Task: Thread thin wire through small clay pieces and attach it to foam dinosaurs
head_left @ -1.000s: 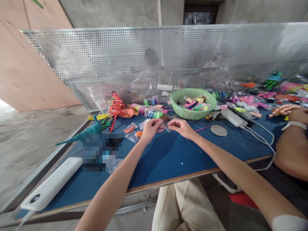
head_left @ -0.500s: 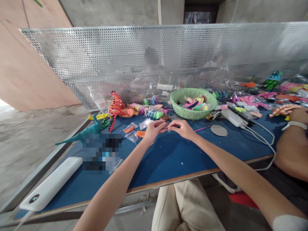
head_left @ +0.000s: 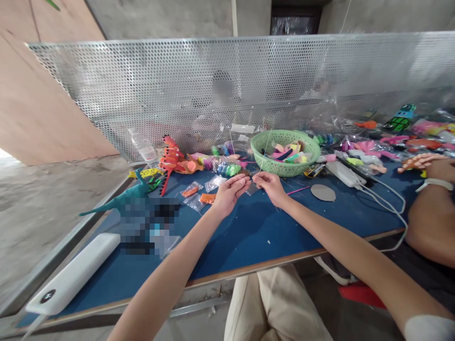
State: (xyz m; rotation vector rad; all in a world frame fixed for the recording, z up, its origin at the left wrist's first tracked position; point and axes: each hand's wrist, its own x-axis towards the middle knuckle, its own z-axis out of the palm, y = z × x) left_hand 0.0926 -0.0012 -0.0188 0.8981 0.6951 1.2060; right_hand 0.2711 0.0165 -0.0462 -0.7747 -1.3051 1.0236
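Note:
Above the blue table (head_left: 231, 241), my left hand (head_left: 230, 195) and my right hand (head_left: 272, 188) are close together, both with pinched fingers. A thin pale wire (head_left: 233, 148) rises from the fingertips of my left hand. Another thin wire (head_left: 265, 150) stands up from my right fingertips; whether the two are one piece I cannot tell. The small part between the fingertips is too fine to make out. Just left of my left hand lie an orange piece (head_left: 207, 198) and small clear bags (head_left: 194, 202). A purple strip (head_left: 297, 191) lies right of my right hand.
Behind my hands stands a green basket (head_left: 284, 166) of colourful pieces. A perforated metal panel (head_left: 170, 85) closes the back. Toy dinosaurs (head_left: 137, 192), a bottle (head_left: 142, 146) and a white power bank (head_left: 74, 272) are on the left. A co-worker's arm (head_left: 432, 213) rests at right, near cables (head_left: 386, 201).
Two thin wires now stand up visibly from my fingertips. My right hand has turned slightly and its fingers have moved a little apart from my left hand.

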